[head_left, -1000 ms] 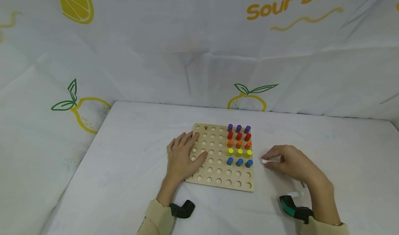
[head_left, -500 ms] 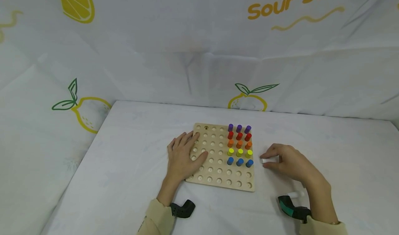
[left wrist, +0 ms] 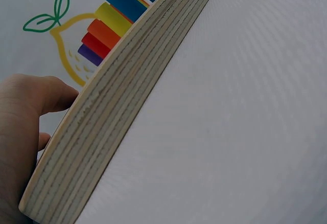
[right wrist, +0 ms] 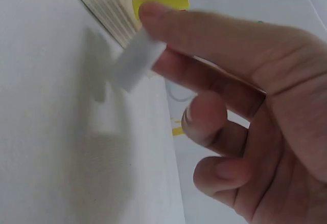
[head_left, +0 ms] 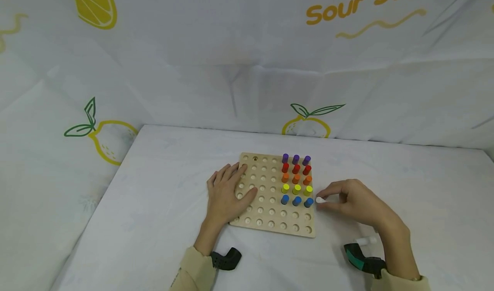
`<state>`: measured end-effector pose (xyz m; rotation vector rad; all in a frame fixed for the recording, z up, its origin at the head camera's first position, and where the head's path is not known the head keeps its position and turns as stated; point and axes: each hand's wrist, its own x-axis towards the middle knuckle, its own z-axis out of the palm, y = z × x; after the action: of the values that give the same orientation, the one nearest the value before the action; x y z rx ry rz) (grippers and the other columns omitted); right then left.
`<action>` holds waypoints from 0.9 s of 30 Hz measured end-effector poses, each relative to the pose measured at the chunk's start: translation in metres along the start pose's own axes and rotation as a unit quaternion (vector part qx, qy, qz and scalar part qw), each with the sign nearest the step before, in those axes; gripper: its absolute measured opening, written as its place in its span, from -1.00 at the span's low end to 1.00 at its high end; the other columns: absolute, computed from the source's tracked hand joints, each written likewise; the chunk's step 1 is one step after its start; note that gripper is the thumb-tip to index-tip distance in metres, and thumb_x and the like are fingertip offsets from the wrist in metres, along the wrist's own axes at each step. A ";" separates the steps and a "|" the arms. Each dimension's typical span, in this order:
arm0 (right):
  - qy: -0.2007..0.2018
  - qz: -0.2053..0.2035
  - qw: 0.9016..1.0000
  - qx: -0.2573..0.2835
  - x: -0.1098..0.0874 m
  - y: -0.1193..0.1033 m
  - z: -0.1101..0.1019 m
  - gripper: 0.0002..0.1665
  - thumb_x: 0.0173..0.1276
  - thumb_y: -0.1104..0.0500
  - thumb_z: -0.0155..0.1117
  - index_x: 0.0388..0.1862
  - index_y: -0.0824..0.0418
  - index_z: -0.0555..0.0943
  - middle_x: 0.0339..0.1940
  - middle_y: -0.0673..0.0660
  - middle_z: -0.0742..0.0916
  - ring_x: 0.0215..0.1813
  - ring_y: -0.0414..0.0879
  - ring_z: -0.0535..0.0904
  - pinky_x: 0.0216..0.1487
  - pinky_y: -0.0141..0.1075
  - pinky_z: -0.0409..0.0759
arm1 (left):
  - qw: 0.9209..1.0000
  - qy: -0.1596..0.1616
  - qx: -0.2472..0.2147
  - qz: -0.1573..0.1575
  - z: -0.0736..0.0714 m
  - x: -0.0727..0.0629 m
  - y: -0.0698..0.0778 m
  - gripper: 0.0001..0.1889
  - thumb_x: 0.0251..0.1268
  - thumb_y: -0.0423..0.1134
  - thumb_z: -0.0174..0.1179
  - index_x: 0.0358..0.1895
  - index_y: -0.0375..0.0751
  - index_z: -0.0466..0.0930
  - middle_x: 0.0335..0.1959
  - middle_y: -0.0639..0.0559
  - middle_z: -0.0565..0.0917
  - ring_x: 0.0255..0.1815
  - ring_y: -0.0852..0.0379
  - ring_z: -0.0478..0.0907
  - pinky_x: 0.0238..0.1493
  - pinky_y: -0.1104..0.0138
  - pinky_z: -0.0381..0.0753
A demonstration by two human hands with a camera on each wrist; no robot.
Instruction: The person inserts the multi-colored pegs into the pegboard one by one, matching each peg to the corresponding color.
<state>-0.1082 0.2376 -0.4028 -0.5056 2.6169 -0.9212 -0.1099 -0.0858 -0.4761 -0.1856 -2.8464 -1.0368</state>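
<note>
A wooden pegboard [head_left: 266, 209] with rows of round holes lies on the white cloth. Purple, red, orange, yellow and blue pegs [head_left: 296, 189] stand in its right-hand columns, three of each colour. My left hand [head_left: 225, 196] rests flat over the board's left edge, fingers spread and thumb across the holes. Between thumb and forefinger, my right hand [head_left: 356, 203] pinches a white peg [right wrist: 137, 60], held tilted just right of the blue row. In the right wrist view the other fingers curl loosely below it.
Another white peg [head_left: 365, 240] lies on the cloth beside the right wrist's black-and-green camera mount [head_left: 360, 256]. A black mount [head_left: 227, 259] sits on the left wrist. Behind the table hangs a white lemon-print cloth [head_left: 208, 85].
My right hand has moved a little left, bringing the white peg close to the board's right edge and changing the peg's tilt. The left hand and board have stayed put.
</note>
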 end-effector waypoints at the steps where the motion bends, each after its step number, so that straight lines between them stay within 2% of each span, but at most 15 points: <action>1: -0.004 -0.003 1.000 0.010 0.000 -0.001 0.000 -0.80 0.20 0.09 0.56 -0.17 0.06 0.85 -0.18 -0.01 0.85 -0.51 -0.30 0.36 -0.50 -0.43 0.35 | 1.000 0.000 0.000 0.000 0.000 0.000 0.000 -0.25 0.20 0.22 0.20 0.47 0.03 0.46 0.52 -0.03 0.45 0.61 -0.13 0.20 0.57 -0.20 -0.06; 8: -0.035 -0.019 0.997 0.061 -0.003 -0.009 -0.002 -0.80 0.20 0.09 0.56 -0.18 0.07 0.85 -0.21 0.01 0.86 -0.50 -0.32 0.43 -0.51 -0.41 0.41 | 1.000 0.001 0.000 -0.001 0.000 0.000 0.001 -0.25 0.20 0.21 0.21 0.47 0.03 0.46 0.52 -0.03 0.45 0.61 -0.12 0.19 0.57 -0.20 -0.06; 11: -0.044 -0.028 0.996 0.075 -0.004 -0.012 -0.002 -0.79 0.19 0.08 0.57 -0.18 0.07 0.85 -0.32 -0.04 0.85 -0.53 -0.33 0.45 -0.51 -0.40 0.43 | 1.000 -0.001 0.001 -0.003 0.000 0.000 0.001 -0.25 0.20 0.21 0.21 0.47 0.03 0.45 0.52 -0.03 0.44 0.61 -0.12 0.19 0.57 -0.20 -0.07; 16: -0.043 -0.069 0.992 0.096 -0.006 -0.017 -0.002 -0.78 0.20 0.09 0.57 -0.17 0.08 0.84 -0.52 -0.05 0.79 -0.56 -0.33 0.45 -0.56 -0.40 0.39 | 1.000 -0.003 0.001 -0.004 0.000 0.000 0.001 -0.25 0.21 0.21 0.20 0.47 0.04 0.45 0.53 -0.03 0.43 0.62 -0.12 0.18 0.58 -0.20 -0.07; 20: -0.035 -0.118 0.987 0.108 -0.004 -0.023 0.003 -0.81 0.23 0.11 0.55 -0.18 0.09 0.84 -0.51 -0.03 0.80 -0.58 -0.33 0.45 -0.58 -0.42 0.39 | 1.000 -0.001 -0.001 -0.003 0.000 0.000 0.001 -0.25 0.20 0.21 0.21 0.47 0.04 0.46 0.52 -0.03 0.44 0.61 -0.12 0.19 0.58 -0.21 -0.07; 23: -0.033 -0.138 0.984 0.110 0.000 -0.027 0.008 -0.83 0.23 0.12 0.55 -0.19 0.09 0.84 -0.52 -0.06 0.78 -0.59 -0.36 0.42 -0.59 -0.43 0.37 | 1.000 0.001 0.001 -0.002 0.000 0.000 0.001 -0.25 0.20 0.22 0.21 0.47 0.04 0.46 0.52 -0.03 0.44 0.61 -0.12 0.19 0.57 -0.21 -0.06; 27: -0.049 -0.124 0.984 0.118 0.006 -0.033 0.016 -0.80 0.22 0.12 0.56 -0.17 0.10 0.84 -0.59 -0.08 0.72 -0.60 -0.38 0.35 -0.62 -0.44 0.33 | 1.000 0.001 0.004 -0.003 0.000 0.000 0.001 -0.25 0.20 0.22 0.21 0.47 0.05 0.46 0.53 -0.02 0.44 0.61 -0.12 0.19 0.57 -0.21 -0.05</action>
<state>-0.0998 0.2023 -0.3943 -0.8019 2.3513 -1.2327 -0.1098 -0.0853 -0.4757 -0.1766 -2.8506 -1.0261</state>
